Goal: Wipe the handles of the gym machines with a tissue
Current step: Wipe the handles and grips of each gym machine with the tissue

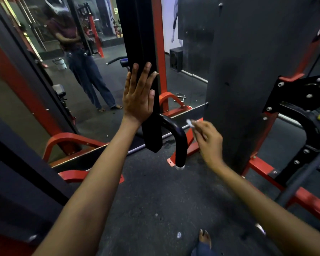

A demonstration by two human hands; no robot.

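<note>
A dim gym room with a dark, speckled rubber floor. A large wall mirror runs along the far side, edged at the bottom by a pale metal strip — it reflects red-and-black frames and a small white bucket on the floor. Red steel base rails cross the floor at right beside a broad dark grey panel. A black speaker box sits low near a white wall poster.

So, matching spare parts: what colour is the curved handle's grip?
Black handle, silver end cap, seen in the head view.
</note>
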